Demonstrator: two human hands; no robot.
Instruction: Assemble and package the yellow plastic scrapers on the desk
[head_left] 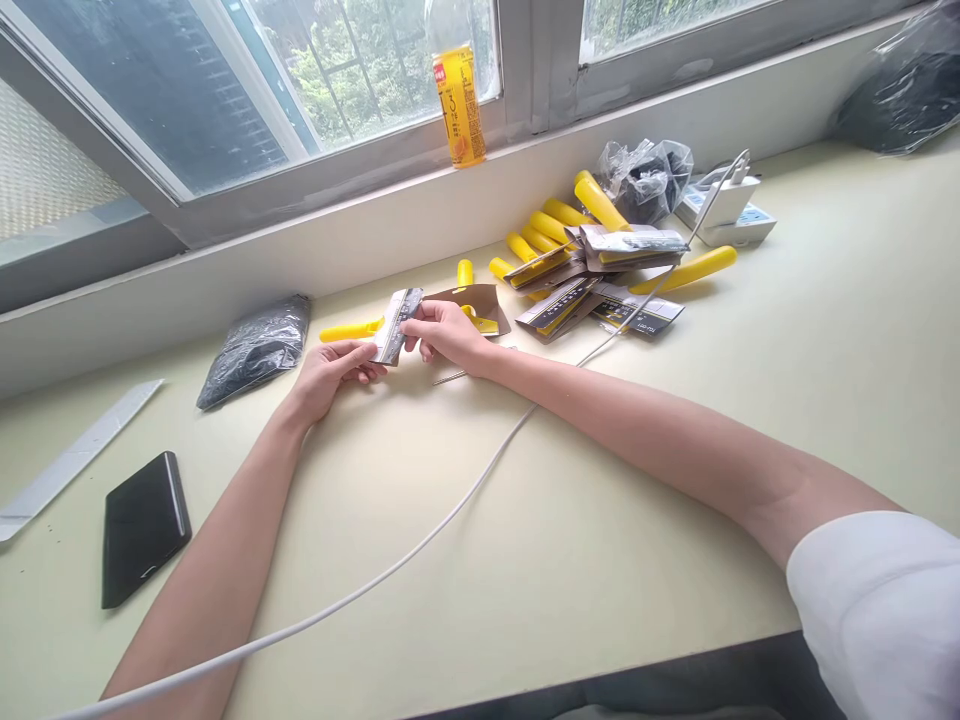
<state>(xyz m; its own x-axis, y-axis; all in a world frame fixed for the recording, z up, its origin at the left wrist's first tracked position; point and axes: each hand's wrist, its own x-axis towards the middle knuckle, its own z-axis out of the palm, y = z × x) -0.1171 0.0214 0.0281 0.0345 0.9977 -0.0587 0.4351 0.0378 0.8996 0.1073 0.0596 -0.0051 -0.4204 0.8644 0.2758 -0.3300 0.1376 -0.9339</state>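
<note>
Pinches a printed cardboard sleeve (397,322) between left hand (334,372) and right hand (451,335), with both clamped on its sides, above the desk (637,560) toward its back edge. Probably wraps a tool, judging by the yellow handle (349,331) jutting out leftward. Just behind the right hand, a spread brown sleeve (487,297) with a yellow-handled tool (466,272) in it. Farther right along the back edge, a heap of card sleeves (559,305) around yellow-gripped tools (600,202), then a clear bag (649,180) of something dark. Toward the back right corner, a dark-filled sack (900,95); at the back edge's left, a dark-filled packet (256,350).
</note>
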